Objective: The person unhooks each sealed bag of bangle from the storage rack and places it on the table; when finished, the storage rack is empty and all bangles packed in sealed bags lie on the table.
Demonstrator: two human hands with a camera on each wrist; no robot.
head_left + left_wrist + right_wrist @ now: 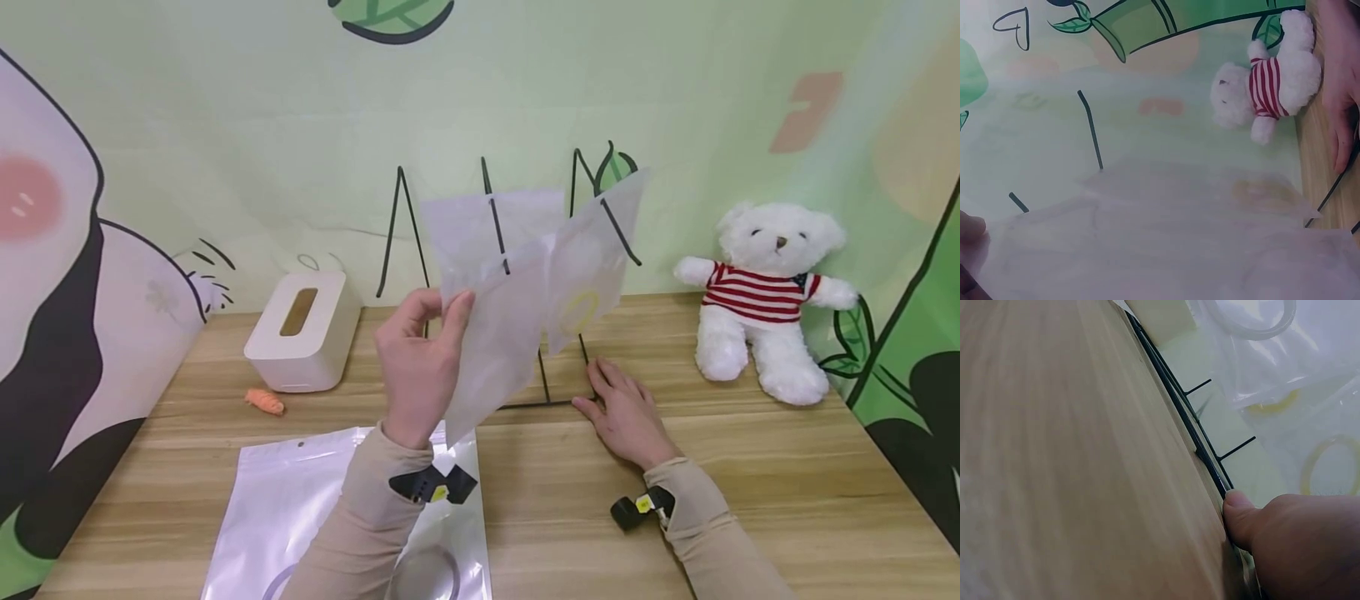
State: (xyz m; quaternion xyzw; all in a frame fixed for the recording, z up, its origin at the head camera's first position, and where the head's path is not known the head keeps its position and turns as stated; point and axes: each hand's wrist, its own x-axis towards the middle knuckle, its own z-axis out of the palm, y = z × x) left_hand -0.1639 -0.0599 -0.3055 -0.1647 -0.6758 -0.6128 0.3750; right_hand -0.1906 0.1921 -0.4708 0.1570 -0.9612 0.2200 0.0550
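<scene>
My left hand (420,362) pinches the left edge of a translucent plastic bag (495,333) between thumb and fingers. This bag hangs in front of a black wire rack (1213,469) with upward-pointing hooks. Behind and to its right, another translucent bag (611,242) hangs at the right hook, with a yellow ring (1307,469) showing inside a bag in the right wrist view. A pale ring (1260,332) shows through the bag nearer the left hand. Down at the rack's right base corner, my right hand (626,412) grips the base bar, thumb on the near side.
A large silvery-white pouch (262,483) lies on the front left of the wooden table (555,517). Behind it are an orange carrot-like piece (265,402) and a white tissue box (300,362). A white teddy bear (757,296) in a striped shirt sits at the right.
</scene>
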